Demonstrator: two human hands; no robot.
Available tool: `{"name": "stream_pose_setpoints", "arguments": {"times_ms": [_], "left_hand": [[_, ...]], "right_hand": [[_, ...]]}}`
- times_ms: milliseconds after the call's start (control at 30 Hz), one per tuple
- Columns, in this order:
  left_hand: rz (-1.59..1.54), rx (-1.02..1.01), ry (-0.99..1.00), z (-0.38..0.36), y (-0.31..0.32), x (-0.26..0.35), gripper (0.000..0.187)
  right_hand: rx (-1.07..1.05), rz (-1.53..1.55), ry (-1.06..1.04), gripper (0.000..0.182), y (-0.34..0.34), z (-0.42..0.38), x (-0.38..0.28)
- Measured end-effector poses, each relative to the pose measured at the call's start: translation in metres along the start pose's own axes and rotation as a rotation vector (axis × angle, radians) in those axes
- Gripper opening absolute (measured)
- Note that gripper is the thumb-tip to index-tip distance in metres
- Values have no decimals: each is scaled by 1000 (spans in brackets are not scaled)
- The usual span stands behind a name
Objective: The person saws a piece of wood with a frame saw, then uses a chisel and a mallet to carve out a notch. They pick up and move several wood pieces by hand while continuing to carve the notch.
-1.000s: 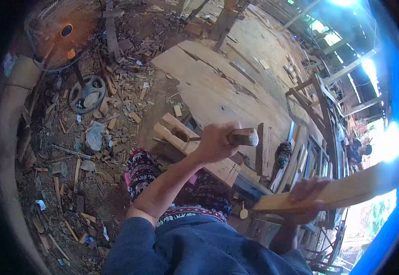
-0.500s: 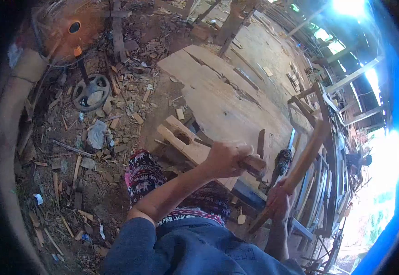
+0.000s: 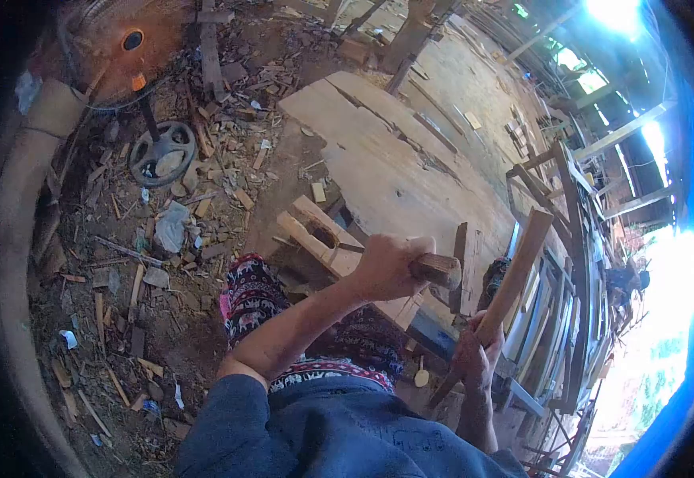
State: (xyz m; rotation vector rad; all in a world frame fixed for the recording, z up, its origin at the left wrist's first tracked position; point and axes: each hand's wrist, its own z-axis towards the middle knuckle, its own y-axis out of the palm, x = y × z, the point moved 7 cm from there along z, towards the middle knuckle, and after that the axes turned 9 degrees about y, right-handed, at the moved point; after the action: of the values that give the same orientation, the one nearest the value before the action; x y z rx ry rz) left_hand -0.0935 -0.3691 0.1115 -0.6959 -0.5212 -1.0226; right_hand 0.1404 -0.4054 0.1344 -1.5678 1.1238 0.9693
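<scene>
My left hand (image 3: 390, 267) is closed around a wooden-handled chisel (image 3: 438, 271), its thick butt end sticking out to the right. A thin dark shaft shows on the other side of the fist, toward a hole in the board; the tip cannot be made out. That pale wooden board (image 3: 305, 209) lies before my lap and has an oval hole (image 3: 320, 233) cut near its far end. My right hand (image 3: 477, 356) grips a long wooden club (image 3: 516, 275), which slants up and right, apart from the chisel's butt.
A wide cracked wood slab (image 3: 394, 167) lies beyond the board. Wood scraps and a plastic bag (image 3: 173, 227) litter the ground on the left, beside a fan (image 3: 128, 48) with a round base (image 3: 164, 155). Timber racks (image 3: 574, 271) stand at the right.
The club's upper end has swung left, toward the chisel, and my right hand has shifted slightly with it. My left hand keeps hold of the chisel in about the same place.
</scene>
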Motion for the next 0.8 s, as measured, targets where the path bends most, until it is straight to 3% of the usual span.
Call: {"name": "stream_pose_setpoints", "arguments": {"times_ms": [100, 167, 233, 300, 333, 400, 433, 533, 567, 633, 667, 733, 767, 800], "left_hand": [[-24, 19, -40, 3, -3, -5, 27], [-40, 24, -37, 7, -4, -6, 26], [-52, 29, -37, 8, -5, -8, 25], [-42, -6, -81, 8, -1, -11, 24], [-45, -8, -82, 8, -1, -12, 24], [-59, 21, -68, 9, -3, -12, 24], [-61, 26, -65, 9, -4, -12, 24], [-113, 66, -58, 5, -10, -19, 25], [-55, 70, -94, -1, -9, -32, 25], [16, 98, -140, -2, -13, -45, 25], [-1, 126, -116, -3, -14, -42, 24], [-26, 138, -96, -9, -14, -36, 23], [-65, 147, -101, -8, -16, -35, 23], [-104, 163, -105, -7, -17, -34, 22]], "right_hand": [[-16, -18, 17, 29, -3, 5, 1], [-35, -63, -129, 38, -10, 10, -10], [137, -14, -250, 47, -29, -4, -45], [-242, 458, -479, 53, -51, 1, -67], [-239, 456, -477, 53, -54, -2, -69], [-286, 535, -894, 51, -21, -42, -129], [-289, 531, -899, 51, -17, -38, -118], [-321, -633, -421, 78, 19, 5, -20], [-318, -628, -423, 78, 13, -6, -15], [-169, 30, -88, 80, -33, -6, -2], [212, 269, -168, 83, -86, 8, 11], [-144, 608, -505, 83, -81, -5, -44], [-474, 516, -583, 78, -48, -20, -96], [-416, 523, -650, 76, -39, -26, -104]]}}
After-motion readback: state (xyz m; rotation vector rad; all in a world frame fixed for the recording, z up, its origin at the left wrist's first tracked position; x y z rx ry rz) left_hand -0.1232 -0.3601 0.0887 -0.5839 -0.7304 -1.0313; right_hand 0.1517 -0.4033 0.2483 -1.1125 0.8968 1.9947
